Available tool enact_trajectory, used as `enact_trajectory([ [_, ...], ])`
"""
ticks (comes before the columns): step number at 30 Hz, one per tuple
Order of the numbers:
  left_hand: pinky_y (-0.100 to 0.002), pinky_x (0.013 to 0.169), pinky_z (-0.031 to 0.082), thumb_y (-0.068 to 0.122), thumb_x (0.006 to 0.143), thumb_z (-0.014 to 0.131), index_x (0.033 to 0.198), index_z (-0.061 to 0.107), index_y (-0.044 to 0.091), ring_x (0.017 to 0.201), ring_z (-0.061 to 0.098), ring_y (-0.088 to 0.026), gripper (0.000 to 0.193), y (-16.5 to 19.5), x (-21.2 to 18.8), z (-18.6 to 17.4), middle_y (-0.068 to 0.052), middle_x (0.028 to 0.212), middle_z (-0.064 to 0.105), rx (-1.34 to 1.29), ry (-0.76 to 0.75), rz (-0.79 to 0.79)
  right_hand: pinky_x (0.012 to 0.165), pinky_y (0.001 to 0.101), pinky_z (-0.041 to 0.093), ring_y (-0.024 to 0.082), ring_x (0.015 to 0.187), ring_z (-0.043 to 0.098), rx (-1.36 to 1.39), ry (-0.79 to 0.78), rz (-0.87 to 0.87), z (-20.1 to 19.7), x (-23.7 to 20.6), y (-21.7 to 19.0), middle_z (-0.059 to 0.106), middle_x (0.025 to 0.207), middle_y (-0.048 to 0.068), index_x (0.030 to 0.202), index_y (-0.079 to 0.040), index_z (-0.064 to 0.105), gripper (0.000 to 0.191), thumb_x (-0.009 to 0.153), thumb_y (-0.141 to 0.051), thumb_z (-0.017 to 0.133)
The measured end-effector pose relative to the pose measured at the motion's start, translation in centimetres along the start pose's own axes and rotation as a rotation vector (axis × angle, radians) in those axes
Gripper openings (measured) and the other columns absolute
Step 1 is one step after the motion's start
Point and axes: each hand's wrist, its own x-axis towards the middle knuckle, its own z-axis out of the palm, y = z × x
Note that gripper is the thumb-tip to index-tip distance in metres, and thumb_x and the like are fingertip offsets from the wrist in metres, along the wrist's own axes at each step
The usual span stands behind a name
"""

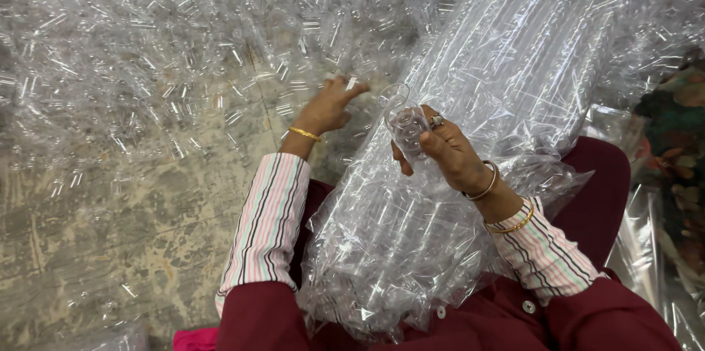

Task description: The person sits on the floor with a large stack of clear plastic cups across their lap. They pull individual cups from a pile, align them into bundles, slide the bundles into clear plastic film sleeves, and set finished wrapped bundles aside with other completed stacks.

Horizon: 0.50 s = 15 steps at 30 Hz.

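left hand: outstretched, fingers on loose bottles | right hand: raised, gripping clear bottle

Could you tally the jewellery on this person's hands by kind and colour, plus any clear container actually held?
Gold bangles: 2
Silver bangle: 1
Ring: 1
Clear plastic container in the right hand: 1
Total: 5

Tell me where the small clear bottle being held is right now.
In the head view, the clear bottle sits just right of centre, gripped in the right hand above the long clear plastic bag on the lap, with the left hand nearby.
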Motion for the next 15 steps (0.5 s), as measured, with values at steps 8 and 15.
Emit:
enact_trajectory([
  [8, -0.045, 0.097, 0.055, 0.000, 0.077, 0.074, 0.134, 0.062, 0.026, 0.109, 0.060, -0.036, 0.065, -3.3, -3.6, -1.6, -0.019, 0.121, 0.051, -0.115, 0.222, -0.279, 0.068, 0.0365, 0.058, 0.020, 0.079, 0.069, 0.140, 0.099, -0.028, 0.5, -0.1, 0.2, 0.068, 0.108, 0.009, 0.132, -0.005, 0.053, 0.052, 0.107, -0.051, 0.054],
  [15, -0.040, 0.089, 0.055, 0.008, 0.082, 0.090, 0.136, 0.058, 0.017, 0.108, 0.065, -0.026, 0.063, 3.8, -4.7, -7.2, -0.009, 0.129, 0.062, -0.370, 0.776, -0.017, 0.073, 0.0368, 0.060, 0.019, 0.089, 0.069, 0.183, 0.227, -0.050, 0.5, 0.6, -0.2, 0.061, 0.128, 0.011, 0.145, -0.009, 0.045, 0.059, 0.105, -0.050, 0.056],
])
